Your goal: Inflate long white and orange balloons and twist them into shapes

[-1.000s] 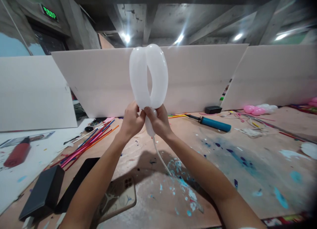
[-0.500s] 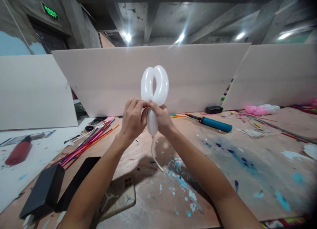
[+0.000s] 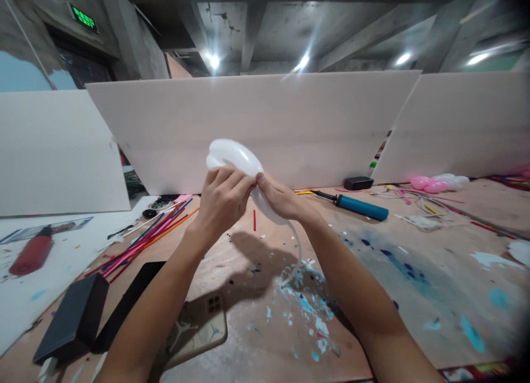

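A white twisting balloon (image 3: 237, 153) is held above the table, its looped part leaning to the upper left. My left hand (image 3: 227, 198) is closed around the balloon just under the loops, with its fingertips at the twist. Against it, my right hand (image 3: 278, 196) grips the short inflated section below the twist, thumb on top. The limp uninflated tail hangs from that section and curves down to the tabletop. The fingers hide the twist itself.
A blue hand pump (image 3: 360, 206) lies at the right. Loose balloons (image 3: 153, 237), black boxes (image 3: 74, 317) and a phone (image 3: 199, 328) lie at the left. White boards (image 3: 256, 107) stand behind. Pink and white balloons (image 3: 434, 182) rest at the far right.
The balloon has tipped from upright toward the left, its loops now lower. Its tail has swung to the right. Both hands have turned with it and keep their hold.
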Available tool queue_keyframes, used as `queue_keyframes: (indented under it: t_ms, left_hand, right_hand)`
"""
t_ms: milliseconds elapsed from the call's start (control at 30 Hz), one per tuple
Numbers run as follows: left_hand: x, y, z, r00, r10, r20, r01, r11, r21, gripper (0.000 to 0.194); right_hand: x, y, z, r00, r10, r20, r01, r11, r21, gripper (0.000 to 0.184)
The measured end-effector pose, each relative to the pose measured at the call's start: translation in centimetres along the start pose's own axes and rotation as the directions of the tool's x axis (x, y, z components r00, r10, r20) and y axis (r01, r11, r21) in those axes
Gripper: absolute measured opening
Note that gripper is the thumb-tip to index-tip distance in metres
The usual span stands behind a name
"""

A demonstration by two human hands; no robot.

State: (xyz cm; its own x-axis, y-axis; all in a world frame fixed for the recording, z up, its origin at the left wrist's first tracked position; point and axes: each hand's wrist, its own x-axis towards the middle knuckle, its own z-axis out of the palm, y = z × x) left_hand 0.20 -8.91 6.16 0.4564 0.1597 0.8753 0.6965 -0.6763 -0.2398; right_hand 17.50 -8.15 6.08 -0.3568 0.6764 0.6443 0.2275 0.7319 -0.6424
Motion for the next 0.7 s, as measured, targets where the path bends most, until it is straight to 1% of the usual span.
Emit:
queue_keyframes:
  t_ms: [67,133,233,333,400,433,500,533,567,600,633,667,700]
  left_hand:
    - [0.0,-0.6,0.1,0.999,-0.049,0.008,0.049,0.999,0.009,0.013]
    - [0.0,-1.2,0.3,0.996,-0.090,-0.021,0.090,0.996,0.011,0.012]
    - [0.0,-1.5,0.6,0.987,-0.112,-0.112,0.111,0.994,-0.020,0.008]
    - [0.0,-1.3,0.7,0.967,-0.149,-0.204,0.129,0.986,-0.110,0.004]
    - [0.0,-1.4,0.6,0.945,-0.192,-0.263,0.142,0.970,-0.196,0.013]
    - [-0.1,-1.6,0.6,0.927,-0.228,-0.297,0.158,0.957,-0.242,0.018]
    - [-0.1,-2.2,0.7,0.871,-0.348,-0.346,0.217,0.905,-0.365,0.026]
    - [-0.2,-2.5,0.8,0.843,-0.425,-0.328,0.254,0.854,-0.453,0.031]
    - [-0.2,-2.9,1.1,0.825,-0.498,-0.268,0.290,0.779,-0.555,0.037]
    - [-0.3,-3.2,1.3,0.821,-0.549,-0.160,0.326,0.680,-0.657,0.043]
    - [-0.3,-3.4,1.7,0.828,-0.560,-0.017,0.367,0.564,-0.740,0.050]
    - [-0.3,-3.5,2.0,0.836,-0.533,0.132,0.412,0.451,-0.792,0.056]
    - [-0.3,-3.4,2.2,0.838,-0.482,0.258,0.456,0.357,-0.815,0.061]
  right_hand:
    - [-0.1,0.4,0.2,0.999,0.001,0.036,0.001,0.999,-0.043,0.053]
    - [0.0,0.9,0.6,0.999,-0.005,0.052,0.008,0.999,-0.053,0.048]
    - [0.1,1.4,1.2,0.998,-0.043,0.043,0.044,0.999,-0.019,0.045]
    - [0.4,1.7,1.4,0.996,-0.089,-0.013,0.090,0.993,0.077,0.042]
    - [0.6,1.8,1.3,0.995,-0.092,-0.049,0.099,0.982,0.162,0.041]
    - [0.7,1.9,1.2,0.995,-0.082,-0.057,0.093,0.973,0.213,0.041]
    - [0.9,2.1,1.0,0.997,-0.044,-0.062,0.061,0.947,0.316,0.042]
    - [0.9,2.1,0.8,0.998,-0.020,-0.066,0.043,0.931,0.362,0.042]
    - [1.0,2.2,0.7,0.997,0.002,-0.076,0.029,0.916,0.399,0.043]
    - [1.1,2.3,0.6,0.996,0.018,-0.093,0.023,0.905,0.425,0.043]
    - [1.2,2.3,0.5,0.993,0.028,-0.114,0.025,0.899,0.438,0.043]
    - [1.2,2.3,0.4,0.990,0.029,-0.135,0.034,0.896,0.442,0.043]
    - [1.3,2.2,0.5,0.988,0.023,-0.154,0.048,0.897,0.440,0.042]
